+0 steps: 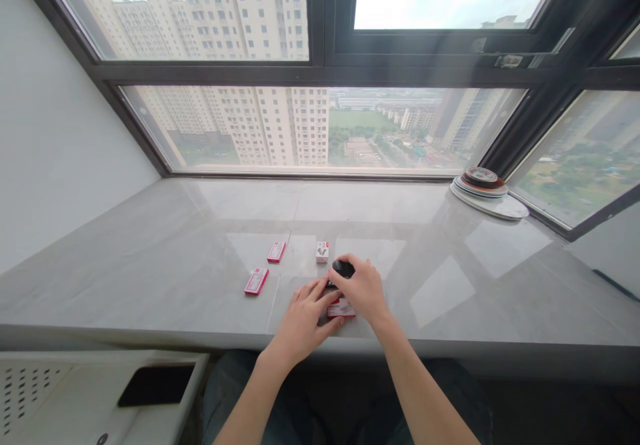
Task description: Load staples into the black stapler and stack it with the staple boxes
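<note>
My right hand [363, 288] is closed on a small black rounded object [343, 269], whose exact kind I cannot make out. Just left of it, my left hand [307, 315] has its thumb and forefinger around a flat red-and-white box [341, 308] near the front edge of the sill. Something dark shows by the left fingertips, mostly covered by both hands. Beyond the hands stands a small white box with red trim [323, 252]. Two more flat red-and-white boxes, one farther back [277, 252] and one nearer [257, 282], lie to the left.
The grey stone sill [150, 272] runs beneath a dark-framed window [320, 75]. A stack of plates [487, 193] sits in the right back corner. Below the sill at left is a white cabinet [75, 392] bearing a black phone-like slab [156, 386].
</note>
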`<move>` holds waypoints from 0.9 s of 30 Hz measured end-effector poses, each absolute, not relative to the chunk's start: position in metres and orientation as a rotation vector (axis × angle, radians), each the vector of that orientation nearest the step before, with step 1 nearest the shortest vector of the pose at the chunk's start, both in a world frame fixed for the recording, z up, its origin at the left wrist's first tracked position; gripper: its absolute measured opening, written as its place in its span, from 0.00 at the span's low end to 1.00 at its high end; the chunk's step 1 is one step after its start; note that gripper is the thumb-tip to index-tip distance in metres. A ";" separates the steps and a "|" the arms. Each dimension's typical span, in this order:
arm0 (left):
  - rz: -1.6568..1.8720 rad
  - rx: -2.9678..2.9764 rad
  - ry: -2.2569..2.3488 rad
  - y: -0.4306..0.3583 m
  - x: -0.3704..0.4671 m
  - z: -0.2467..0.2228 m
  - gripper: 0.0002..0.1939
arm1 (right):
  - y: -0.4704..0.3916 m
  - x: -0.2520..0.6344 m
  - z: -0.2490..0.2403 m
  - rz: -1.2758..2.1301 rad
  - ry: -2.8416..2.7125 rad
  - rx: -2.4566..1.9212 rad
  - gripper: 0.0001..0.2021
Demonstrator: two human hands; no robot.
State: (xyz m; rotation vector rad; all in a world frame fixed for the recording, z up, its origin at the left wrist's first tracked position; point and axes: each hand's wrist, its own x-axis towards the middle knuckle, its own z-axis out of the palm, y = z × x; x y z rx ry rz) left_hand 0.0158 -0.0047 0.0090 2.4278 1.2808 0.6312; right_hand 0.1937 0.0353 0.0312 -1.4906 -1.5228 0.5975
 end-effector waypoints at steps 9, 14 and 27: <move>0.676 2.268 1.270 -0.003 0.008 0.014 0.20 | 0.016 0.306 0.009 1.162 -0.805 -1.275 0.23; 0.692 2.175 1.278 -0.002 0.007 0.013 0.18 | -0.004 0.323 -0.003 1.308 -0.920 -1.626 0.26; 0.671 2.189 1.218 0.001 0.000 0.016 0.15 | -0.011 0.250 0.002 1.438 -1.355 -1.583 0.19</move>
